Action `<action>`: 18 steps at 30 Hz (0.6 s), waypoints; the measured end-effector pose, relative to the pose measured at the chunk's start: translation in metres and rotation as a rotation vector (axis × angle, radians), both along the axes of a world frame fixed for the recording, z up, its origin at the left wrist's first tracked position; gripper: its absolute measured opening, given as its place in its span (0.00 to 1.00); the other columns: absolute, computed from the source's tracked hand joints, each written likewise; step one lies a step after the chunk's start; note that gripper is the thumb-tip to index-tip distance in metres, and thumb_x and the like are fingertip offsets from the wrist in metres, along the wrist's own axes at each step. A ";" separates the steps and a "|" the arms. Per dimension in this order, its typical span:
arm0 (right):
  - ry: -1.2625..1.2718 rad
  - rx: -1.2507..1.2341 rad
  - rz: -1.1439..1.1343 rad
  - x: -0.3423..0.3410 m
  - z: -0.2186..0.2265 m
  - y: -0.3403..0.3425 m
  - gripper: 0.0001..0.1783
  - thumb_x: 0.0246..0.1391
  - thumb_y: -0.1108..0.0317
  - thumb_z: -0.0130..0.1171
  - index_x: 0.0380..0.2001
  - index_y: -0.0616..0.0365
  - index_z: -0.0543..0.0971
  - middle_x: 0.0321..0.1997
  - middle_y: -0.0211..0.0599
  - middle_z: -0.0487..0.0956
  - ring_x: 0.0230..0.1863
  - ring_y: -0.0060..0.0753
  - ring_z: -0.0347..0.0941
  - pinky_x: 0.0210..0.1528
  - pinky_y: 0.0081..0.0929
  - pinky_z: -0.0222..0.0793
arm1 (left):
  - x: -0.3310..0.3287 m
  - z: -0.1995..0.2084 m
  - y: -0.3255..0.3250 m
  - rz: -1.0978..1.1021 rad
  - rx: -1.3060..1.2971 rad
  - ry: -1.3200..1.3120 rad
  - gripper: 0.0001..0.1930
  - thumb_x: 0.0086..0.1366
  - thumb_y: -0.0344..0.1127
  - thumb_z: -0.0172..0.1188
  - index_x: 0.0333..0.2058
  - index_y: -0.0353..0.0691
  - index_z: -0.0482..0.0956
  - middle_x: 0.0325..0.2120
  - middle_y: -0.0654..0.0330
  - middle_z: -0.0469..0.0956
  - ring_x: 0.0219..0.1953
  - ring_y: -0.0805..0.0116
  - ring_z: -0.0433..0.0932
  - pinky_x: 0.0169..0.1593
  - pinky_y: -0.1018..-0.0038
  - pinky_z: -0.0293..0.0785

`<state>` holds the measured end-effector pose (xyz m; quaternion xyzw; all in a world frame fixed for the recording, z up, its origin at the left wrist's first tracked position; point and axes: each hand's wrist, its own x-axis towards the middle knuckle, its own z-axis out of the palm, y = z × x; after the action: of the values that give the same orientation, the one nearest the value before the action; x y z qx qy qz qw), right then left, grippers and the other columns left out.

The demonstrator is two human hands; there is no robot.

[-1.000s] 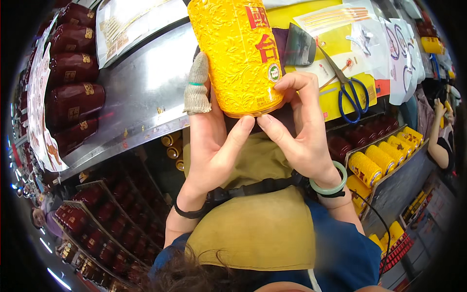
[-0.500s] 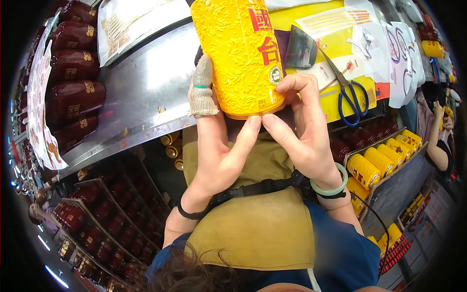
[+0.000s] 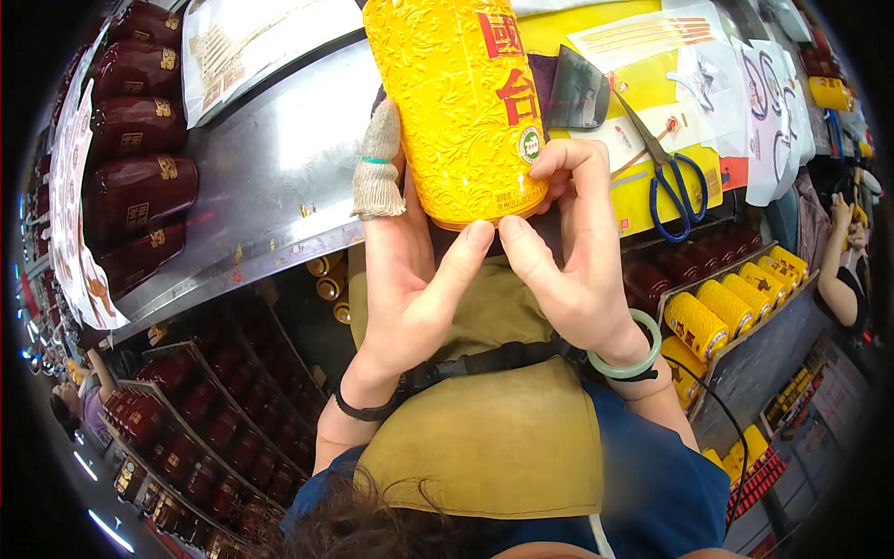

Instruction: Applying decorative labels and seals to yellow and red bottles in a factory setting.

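Between my hands is a yellow bottle (image 3: 456, 112) with raised floral relief, red characters and a small round green-and-white sticker near its lower right edge. My left hand (image 3: 400, 252) holds its left side, with a knitted finger cover (image 3: 379, 168) on one finger and the thumb at the lower rim. My right hand (image 3: 577, 224) grips the lower right, its bent index finger by the sticker and its thumb against the same rim. The other fingers are partly hidden behind the bottle, whose top is cut off by the frame.
Blue-handled scissors (image 3: 678, 191) and decal sheets (image 3: 643, 37) lie on a yellow sheet at right. Dark red bottles (image 3: 140, 186) line the metal bench (image 3: 270, 140) at left. Racks of dark red bottles (image 3: 196, 410) stand lower left; yellow bottles (image 3: 698, 321) fill a shelf at right.
The bottle and both hands have barely shifted, with a slight leftward drift of my left hand. Both thumbs stay at the rim.
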<state>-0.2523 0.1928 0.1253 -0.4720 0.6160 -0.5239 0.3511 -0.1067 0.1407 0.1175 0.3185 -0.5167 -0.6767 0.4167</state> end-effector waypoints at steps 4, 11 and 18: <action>-0.068 0.028 -0.010 0.005 -0.002 0.003 0.23 0.49 0.77 0.60 0.49 0.62 0.67 0.45 0.38 0.61 0.43 0.31 0.60 0.45 0.25 0.61 | -0.001 -0.001 0.002 -0.001 0.011 0.024 0.46 0.63 0.15 0.55 0.74 0.35 0.38 0.75 0.49 0.43 0.76 0.57 0.47 0.75 0.60 0.47; -0.041 -0.006 -0.023 0.008 -0.003 0.002 0.22 0.51 0.78 0.58 0.49 0.64 0.66 0.46 0.40 0.60 0.43 0.31 0.60 0.44 0.26 0.61 | 0.000 -0.002 0.002 -0.035 -0.012 0.048 0.46 0.65 0.16 0.54 0.74 0.36 0.37 0.75 0.50 0.43 0.76 0.57 0.48 0.75 0.60 0.48; 0.026 -0.004 -0.028 0.009 -0.001 0.004 0.21 0.52 0.77 0.58 0.49 0.64 0.66 0.45 0.41 0.61 0.43 0.34 0.59 0.45 0.28 0.60 | -0.002 0.001 0.002 -0.029 -0.033 0.007 0.46 0.65 0.16 0.54 0.75 0.36 0.35 0.75 0.50 0.43 0.75 0.58 0.49 0.74 0.61 0.50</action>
<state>-0.2432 0.1972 0.1239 -0.4708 0.6260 -0.5240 0.3346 -0.1087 0.1431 0.1185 0.3015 -0.5308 -0.6753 0.4139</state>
